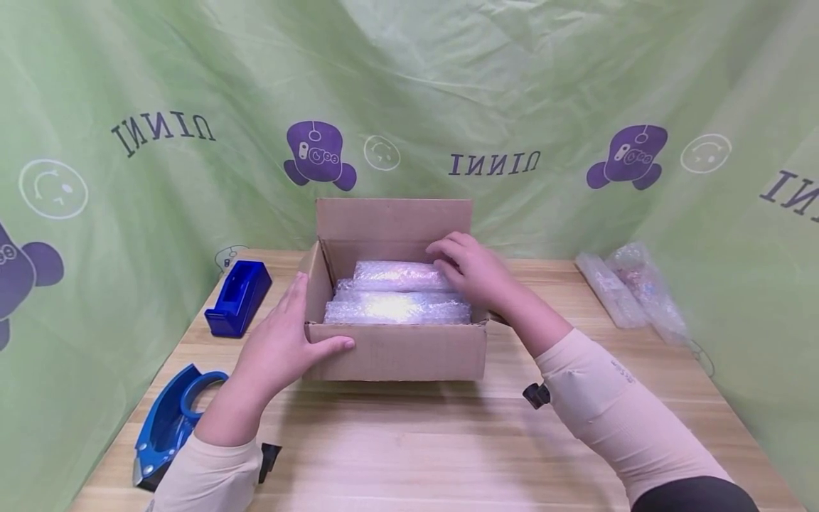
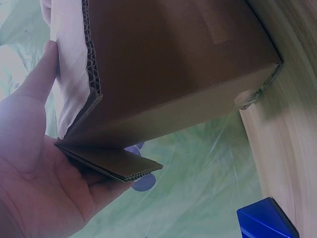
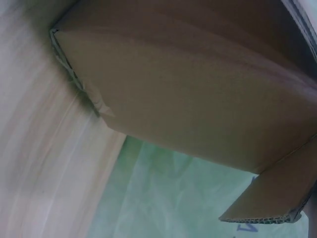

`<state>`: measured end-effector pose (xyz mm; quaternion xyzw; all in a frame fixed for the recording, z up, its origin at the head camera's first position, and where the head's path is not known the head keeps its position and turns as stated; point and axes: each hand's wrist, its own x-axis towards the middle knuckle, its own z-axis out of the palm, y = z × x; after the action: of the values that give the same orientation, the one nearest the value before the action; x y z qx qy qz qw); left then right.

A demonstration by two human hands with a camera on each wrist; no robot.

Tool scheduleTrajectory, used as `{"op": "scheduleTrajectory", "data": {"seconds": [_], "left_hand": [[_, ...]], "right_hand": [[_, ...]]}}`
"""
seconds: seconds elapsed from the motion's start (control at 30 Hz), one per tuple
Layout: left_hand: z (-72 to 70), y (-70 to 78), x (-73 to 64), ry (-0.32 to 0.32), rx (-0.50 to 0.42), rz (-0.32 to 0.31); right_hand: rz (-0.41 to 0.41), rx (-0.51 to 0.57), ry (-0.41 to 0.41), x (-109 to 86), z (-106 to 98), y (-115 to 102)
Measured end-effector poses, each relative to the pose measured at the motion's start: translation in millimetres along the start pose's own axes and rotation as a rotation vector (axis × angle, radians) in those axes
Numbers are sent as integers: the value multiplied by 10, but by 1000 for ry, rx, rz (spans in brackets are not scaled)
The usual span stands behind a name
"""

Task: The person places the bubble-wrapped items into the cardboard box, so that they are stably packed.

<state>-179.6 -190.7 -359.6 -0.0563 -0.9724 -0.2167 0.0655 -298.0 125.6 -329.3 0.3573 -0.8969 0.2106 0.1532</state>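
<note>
A cardboard box [image 1: 398,353] stands on the table with its back flap raised. Inside lie several bubble-wrapped packages; one package [image 1: 397,307] is at the front, and another package [image 1: 397,276] sits behind it. My left hand [image 1: 284,345] rests against the box's left front corner, thumb along the front and straight fingers beside the left side flap [image 2: 116,161]. Over the box's right end, my right hand [image 1: 476,270] has loosely bent fingers at the rear package's right end; whether they touch it is unclear. The right wrist view shows the box's outer side [image 3: 183,99], the hand mostly hidden.
A blue tape dispenser [image 1: 238,299] stands left of the box. Nearer is a blue handheld tape cutter [image 1: 168,419], partly behind the left forearm. Two more bubble-wrapped packages lie at the far right, a flat one [image 1: 611,291] beside a fuller one [image 1: 649,295]. Green curtain [image 1: 409,92] surrounds the table.
</note>
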Motion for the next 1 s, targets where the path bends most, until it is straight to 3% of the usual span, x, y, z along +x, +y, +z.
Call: {"op": "scheduleTrajectory", "data": {"seconds": [0.27, 0.43, 0.53, 0.73, 0.87, 1.0], "left_hand": [[6, 5, 8, -4, -3, 1], [9, 5, 18, -6, 0, -2], [4, 5, 19, -12, 2, -3], [-16, -7, 15, -8, -1, -8], [-18, -10, 16, -7, -6, -9], [-6, -10, 24, -7, -5, -6]], "right_hand": [[18, 70, 140, -104, -123, 85], [104, 112, 187, -227, -303, 314], [212, 139, 224, -350, -450, 511], [506, 131, 338, -610, -677, 991], [653, 85, 304, -826, -709, 1324], [747, 31, 225, -1069, -669, 1632]]}}
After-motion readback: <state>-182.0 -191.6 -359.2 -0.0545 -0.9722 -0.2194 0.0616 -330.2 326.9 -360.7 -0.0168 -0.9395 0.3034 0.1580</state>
